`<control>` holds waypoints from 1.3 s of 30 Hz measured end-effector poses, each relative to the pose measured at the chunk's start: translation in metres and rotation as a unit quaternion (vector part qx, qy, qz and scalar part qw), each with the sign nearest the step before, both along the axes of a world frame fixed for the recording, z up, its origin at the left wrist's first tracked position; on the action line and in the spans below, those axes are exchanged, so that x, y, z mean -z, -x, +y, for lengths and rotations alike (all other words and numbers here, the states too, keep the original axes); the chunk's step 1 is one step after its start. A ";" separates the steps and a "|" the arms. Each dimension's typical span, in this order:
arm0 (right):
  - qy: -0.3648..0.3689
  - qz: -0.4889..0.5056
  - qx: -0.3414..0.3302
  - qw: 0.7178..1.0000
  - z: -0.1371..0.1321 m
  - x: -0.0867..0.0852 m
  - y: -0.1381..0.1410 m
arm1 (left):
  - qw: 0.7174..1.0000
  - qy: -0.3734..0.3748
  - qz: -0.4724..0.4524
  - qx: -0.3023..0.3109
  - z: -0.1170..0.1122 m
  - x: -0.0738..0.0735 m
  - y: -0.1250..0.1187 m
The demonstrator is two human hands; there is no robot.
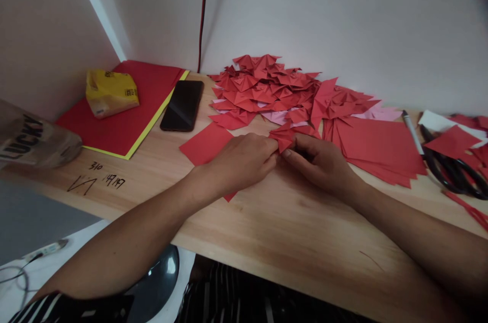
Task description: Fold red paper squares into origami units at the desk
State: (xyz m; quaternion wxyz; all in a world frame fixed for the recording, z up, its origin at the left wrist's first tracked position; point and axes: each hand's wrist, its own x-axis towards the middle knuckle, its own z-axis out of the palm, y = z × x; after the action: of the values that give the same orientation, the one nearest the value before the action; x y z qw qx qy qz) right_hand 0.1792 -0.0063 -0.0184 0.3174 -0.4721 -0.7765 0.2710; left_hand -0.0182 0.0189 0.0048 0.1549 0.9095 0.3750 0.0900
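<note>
My left hand [242, 160] and my right hand [322, 163] meet at the middle of the wooden desk [290, 231]. Both pinch a small folded red paper piece [282, 139] between their fingertips. A flat red paper square [206, 144] lies under and just left of my left hand. Behind the hands sits a big pile of folded red paper pieces [267, 86]. To the right of my right hand lies a stack of flat red sheets [377, 147].
A black phone [182, 105] lies left of the pile. A yellow tissue pack [110, 91] rests on red and yellow card sheets [125, 119]. Black scissors [452, 170] and a marker pen [412, 132] lie at the right. A plastic bag [32, 142] sits far left.
</note>
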 end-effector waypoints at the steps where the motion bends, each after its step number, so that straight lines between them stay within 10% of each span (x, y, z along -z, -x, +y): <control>1: -0.006 -0.001 -0.004 1.000 0.000 0.000 0.000 | 1.000 -0.002 0.006 0.003 -0.001 -0.001 0.000; 39: -0.029 -0.031 -0.023 0.999 0.001 0.002 0.001 | 0.998 -0.016 0.047 0.025 -0.004 -0.002 0.003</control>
State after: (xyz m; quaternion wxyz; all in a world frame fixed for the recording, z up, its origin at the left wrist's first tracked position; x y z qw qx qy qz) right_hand 0.1781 -0.0053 -0.0202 0.3006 -0.4531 -0.8042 0.2402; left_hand -0.0217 0.0149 0.0070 0.1247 0.9243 0.3574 0.0497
